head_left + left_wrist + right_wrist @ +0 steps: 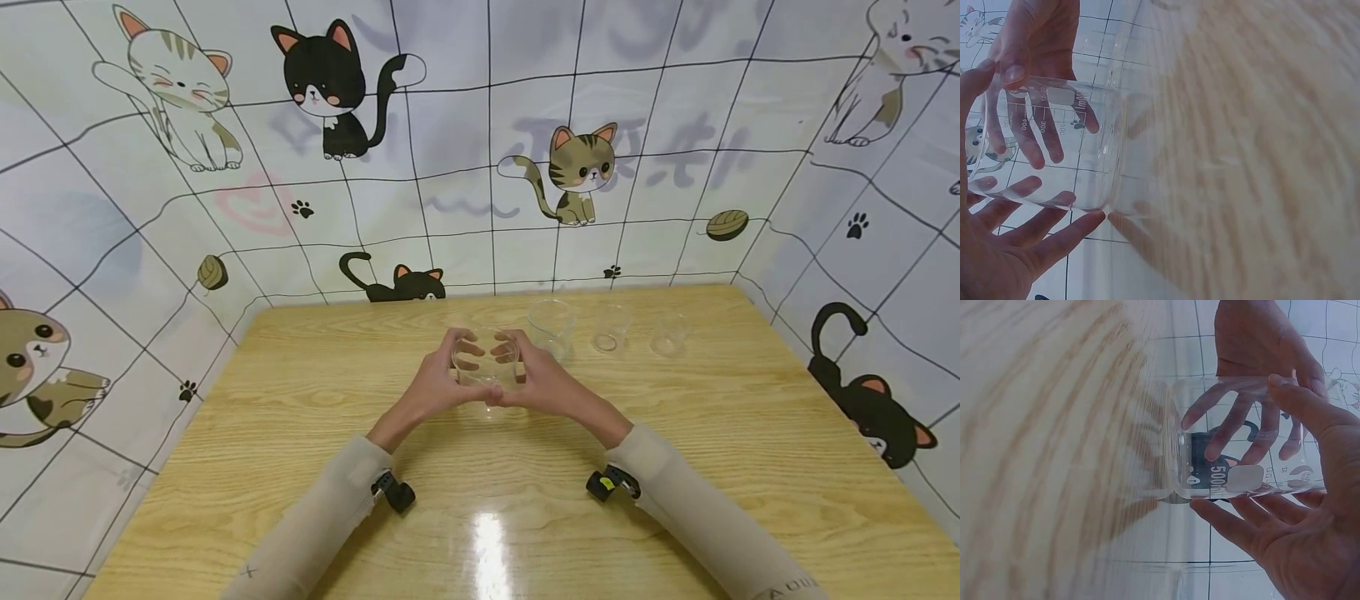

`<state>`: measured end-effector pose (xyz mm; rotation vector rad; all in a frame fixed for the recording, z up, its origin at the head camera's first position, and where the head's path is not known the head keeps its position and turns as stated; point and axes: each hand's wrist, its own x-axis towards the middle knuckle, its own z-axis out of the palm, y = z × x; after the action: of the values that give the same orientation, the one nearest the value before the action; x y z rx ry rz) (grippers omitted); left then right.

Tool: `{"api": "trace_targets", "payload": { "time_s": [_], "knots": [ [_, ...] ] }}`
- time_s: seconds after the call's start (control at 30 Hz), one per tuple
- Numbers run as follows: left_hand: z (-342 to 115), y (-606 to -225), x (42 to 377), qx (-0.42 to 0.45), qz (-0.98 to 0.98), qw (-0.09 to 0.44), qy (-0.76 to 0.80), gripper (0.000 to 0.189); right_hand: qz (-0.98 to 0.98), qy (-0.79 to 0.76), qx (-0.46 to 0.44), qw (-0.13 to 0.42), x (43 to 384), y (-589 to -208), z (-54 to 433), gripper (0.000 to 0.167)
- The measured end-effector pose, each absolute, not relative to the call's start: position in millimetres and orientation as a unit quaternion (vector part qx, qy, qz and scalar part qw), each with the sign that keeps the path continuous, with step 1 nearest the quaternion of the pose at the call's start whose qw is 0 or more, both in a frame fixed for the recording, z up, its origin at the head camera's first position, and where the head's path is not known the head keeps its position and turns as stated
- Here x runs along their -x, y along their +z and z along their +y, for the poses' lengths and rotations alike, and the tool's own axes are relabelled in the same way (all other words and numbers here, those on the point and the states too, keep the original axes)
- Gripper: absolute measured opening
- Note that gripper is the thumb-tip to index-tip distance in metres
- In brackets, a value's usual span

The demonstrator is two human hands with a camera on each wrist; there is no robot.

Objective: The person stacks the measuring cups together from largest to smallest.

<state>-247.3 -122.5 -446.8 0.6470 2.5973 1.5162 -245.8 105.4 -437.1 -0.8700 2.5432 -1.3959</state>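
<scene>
A clear glass beaker [486, 354] with white volume markings stands upright in the middle of the table, its base right at the wood. The right wrist view shows 500 ml printed on the beaker [1191, 481]. My left hand [435, 379] grips it from the left, and my right hand [543, 382] grips it from the right. Both thumbs meet on the near side, while the spread fingers wrap round towards the far side. Through the glass in the left wrist view, the fingers of the right hand [1038, 37] show.
To the right of the hands, towards the back of the wooden table [315, 467], stands a larger clear beaker [552, 321]. Beyond it are two smaller glass vessels, a middle one [611, 329] and a right one [669, 336]. Cat-patterned sheeting [450, 108] rises behind and at both sides.
</scene>
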Motion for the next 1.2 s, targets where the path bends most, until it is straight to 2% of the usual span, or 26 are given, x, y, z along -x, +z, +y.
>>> {"api": "trace_targets", "payload": {
  "time_s": [0.8,1.2],
  "knots": [
    [-113,-443,240,-0.234,0.839,0.054,0.488,0.097,0.850,-0.444,0.278,0.060,238,-434,118,0.092],
    [-111,-443,236,-0.237,0.841,0.066,0.481,0.093,0.848,-0.438,0.288,0.075,234,-431,121,0.095]
  ]
}}
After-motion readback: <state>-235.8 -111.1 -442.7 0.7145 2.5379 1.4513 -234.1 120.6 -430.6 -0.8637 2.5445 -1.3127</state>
